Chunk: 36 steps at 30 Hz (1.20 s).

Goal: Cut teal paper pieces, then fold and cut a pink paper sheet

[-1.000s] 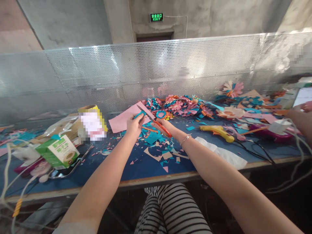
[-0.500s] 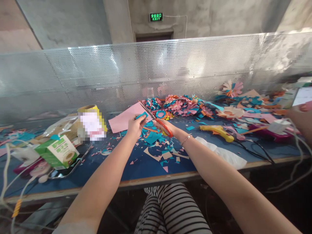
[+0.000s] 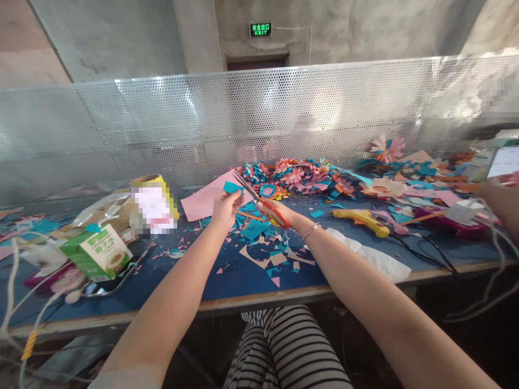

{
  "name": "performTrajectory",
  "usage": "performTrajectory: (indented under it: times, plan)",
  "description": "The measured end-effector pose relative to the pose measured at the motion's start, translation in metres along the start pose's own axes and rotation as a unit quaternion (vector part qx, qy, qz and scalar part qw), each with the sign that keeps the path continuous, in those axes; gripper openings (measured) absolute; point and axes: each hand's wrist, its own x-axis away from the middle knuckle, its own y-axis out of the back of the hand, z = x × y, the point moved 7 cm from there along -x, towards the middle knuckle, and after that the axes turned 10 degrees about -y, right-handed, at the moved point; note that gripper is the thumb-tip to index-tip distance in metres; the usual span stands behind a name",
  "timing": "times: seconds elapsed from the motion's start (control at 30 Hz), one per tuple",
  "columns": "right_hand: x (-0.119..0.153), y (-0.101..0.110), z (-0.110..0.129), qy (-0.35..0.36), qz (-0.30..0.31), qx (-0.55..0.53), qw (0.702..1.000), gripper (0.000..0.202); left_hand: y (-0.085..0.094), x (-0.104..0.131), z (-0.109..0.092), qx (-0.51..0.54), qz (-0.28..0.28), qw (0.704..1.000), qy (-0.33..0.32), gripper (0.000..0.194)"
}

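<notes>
concrete wall (image 3: pixel 344 38) at back, lit exit sign (image 3: pixel 260 30) on it; perforated metal screen (image 3: pixel 162 119) runs along the far side of the blue tabletop (image 3: pixel 239 286). left hand (image 3: pixel 224 209) pinches a blue paper piece (image 3: pixel 232 187) between thumb and fingers, raised over the near corner area of a pink sheet (image 3: pixel 198 201). right hand (image 3: pixel 290 213) curled round the orange handles of the scissors (image 3: pixel 274 213); blades point away and leftward, look slightly parted, just right of the blue piece. contact: cannot tell. paper flowers (image 3: pixel 292 175) crowd the space beyond the blades. scraps (image 3: pixel 279 259) lie between the forearms; a blue strip shows from them to the wood front edge (image 3: pixel 279 295). right side tighter: white sheet (image 3: pixel 368 254) reaching that edge, yellow glue gun (image 3: pixel 365 219) beyond the forearm.
</notes>
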Motion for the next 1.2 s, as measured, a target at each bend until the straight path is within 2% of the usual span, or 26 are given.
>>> performTrajectory:
  times: [0.1, 0.27, 0.5, 1.2]
  plan:
    - [0.003, -0.006, 0.002, -0.015, 0.038, -0.003, 0.999, 0.051, -0.003, 0.000, -0.003, 0.002, 0.014, 1.000, -0.019, 0.027]
    - [0.004, -0.006, 0.003, -0.017, 0.048, 0.002, 0.999, 0.050, -0.004, -0.001, -0.009, -0.004, 0.027, 0.998, -0.049, 0.027]
    - [0.005, -0.007, 0.003, -0.024, 0.048, 0.020, 0.998, 0.048, -0.003, 0.000, -0.014, -0.036, 0.032, 0.996, -0.081, 0.024]
    - [0.009, -0.007, 0.007, -0.021, 0.043, 0.015, 0.999, 0.050, -0.005, 0.002, -0.017, -0.074, 0.033, 0.991, -0.103, 0.019]
